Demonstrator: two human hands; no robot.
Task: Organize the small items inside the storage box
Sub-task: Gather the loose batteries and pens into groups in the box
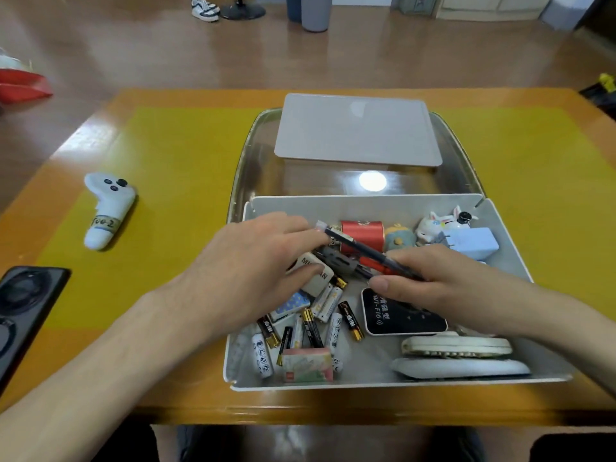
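Observation:
A white storage box [366, 203] sits on the table in front of me, full of small items. My right hand [443, 281] pinches one end of a dark pen [358, 246] with a red grip, held slanting above the clutter. My left hand [253, 261] reaches into the box from the left; its fingertips touch the pen's clear far end and its thumb rests on a white eraser [316, 278]. Several batteries [313, 325] lie loose at the front left. A red tin [365, 232], a black Wi-Fi device [400, 316] and a blue plug [473, 243] lie around the hands.
A clear tray [253, 161] behind the box holds a grey lid [356, 131]. A white controller [106, 208] lies on the yellow mat [173, 181] to the left, a black device [23, 305] at the left edge. A white comb and brush [460, 356] fill the box's front right.

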